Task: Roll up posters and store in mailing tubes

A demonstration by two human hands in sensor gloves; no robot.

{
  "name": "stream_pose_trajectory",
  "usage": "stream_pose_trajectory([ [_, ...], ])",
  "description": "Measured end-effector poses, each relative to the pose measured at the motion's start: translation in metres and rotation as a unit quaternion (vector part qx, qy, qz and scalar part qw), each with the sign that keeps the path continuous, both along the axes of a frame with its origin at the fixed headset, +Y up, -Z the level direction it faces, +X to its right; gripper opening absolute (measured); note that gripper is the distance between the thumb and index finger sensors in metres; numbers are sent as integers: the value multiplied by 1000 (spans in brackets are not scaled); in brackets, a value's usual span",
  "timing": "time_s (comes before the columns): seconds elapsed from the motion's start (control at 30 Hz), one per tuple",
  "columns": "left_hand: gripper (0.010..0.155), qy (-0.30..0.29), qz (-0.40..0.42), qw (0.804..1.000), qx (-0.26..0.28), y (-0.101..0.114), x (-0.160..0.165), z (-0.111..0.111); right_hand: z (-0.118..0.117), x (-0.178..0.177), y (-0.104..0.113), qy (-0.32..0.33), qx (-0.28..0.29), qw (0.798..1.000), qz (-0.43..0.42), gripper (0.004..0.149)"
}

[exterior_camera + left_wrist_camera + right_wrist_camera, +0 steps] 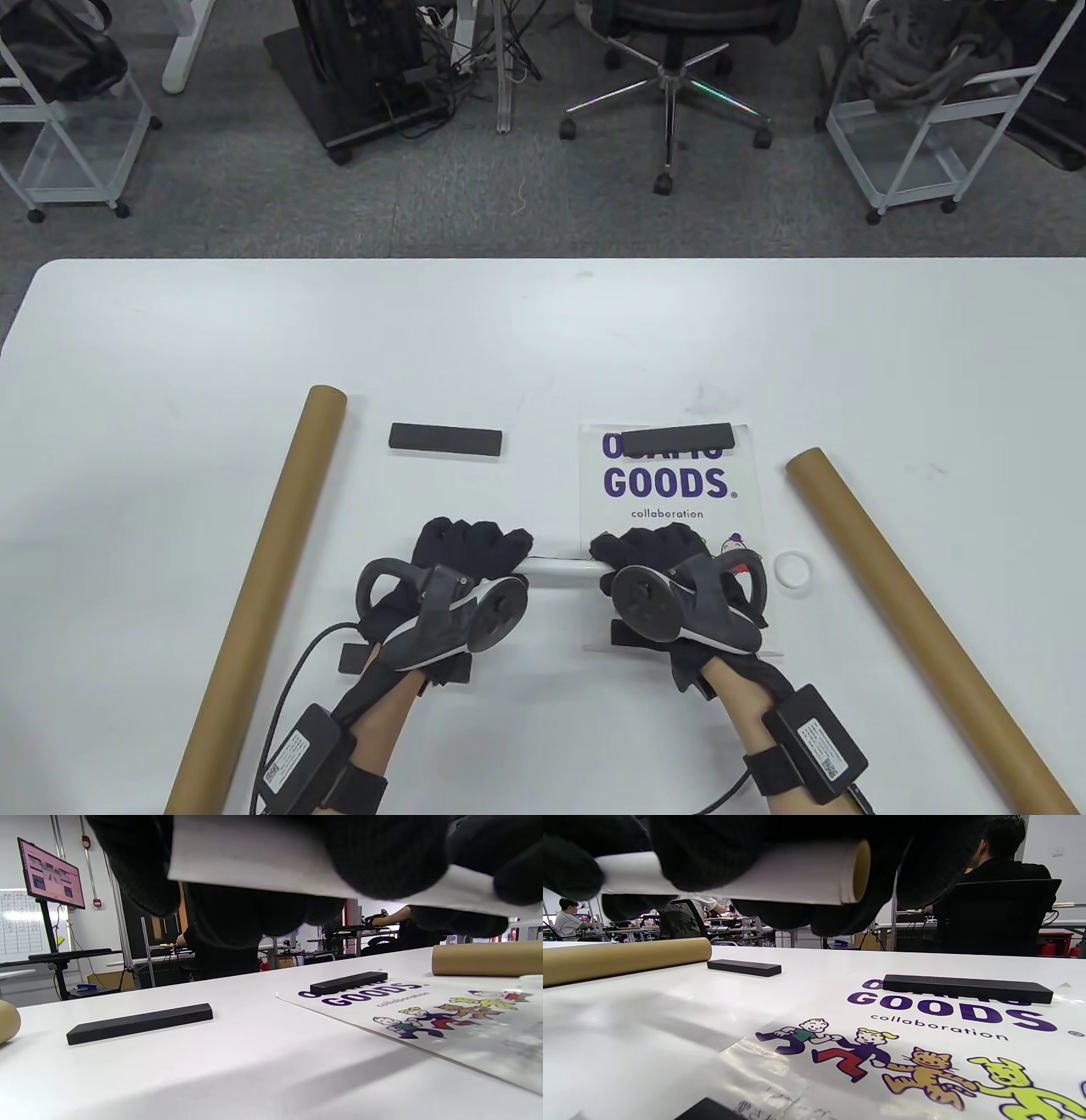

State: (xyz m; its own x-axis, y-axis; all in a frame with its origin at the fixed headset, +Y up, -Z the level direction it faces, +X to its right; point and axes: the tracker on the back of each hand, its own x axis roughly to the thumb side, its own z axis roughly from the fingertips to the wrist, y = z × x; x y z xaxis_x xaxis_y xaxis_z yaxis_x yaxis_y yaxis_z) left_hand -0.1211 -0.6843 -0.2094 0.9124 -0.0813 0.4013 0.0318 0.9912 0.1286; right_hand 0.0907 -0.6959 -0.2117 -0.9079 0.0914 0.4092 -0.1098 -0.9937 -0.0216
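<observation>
Currently both hands — left hand point(462, 560), right hand point(657, 564) — grip the white rolled paper poster point(556, 570) at lower centre. Risk: slack grip lets it uncoil — too wide for the brown cardboard tube point(916, 615), lower right.

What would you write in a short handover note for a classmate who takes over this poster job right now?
Left hand and right hand both grip one rolled white poster, held above the table.
A second poster lies flat, a black bar across its top edge; another black bar lies on the table beside it.
Two mailing tubes lie at the sides: left tube, right tube. A white ring lies beside the flat poster.
Done: one poster rolled.
Left: tube it, then roll and tube the flat one.
</observation>
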Motion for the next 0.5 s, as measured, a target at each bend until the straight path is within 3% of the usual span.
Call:
stream_pose_trajectory([
  [0.2,77,16,-4,1000,-18,5,-13,-4,-4,11,2,-24,-9,1000,-6,51],
  [0.33,81,54,-26,998,12,16,-32,-8,-10,24,2,-48,-17,999,-12,51],
  [0.5,90,117,-33,993,11,22,-62,-15,-15,36,0,-69,-26,997,-26,52],
])
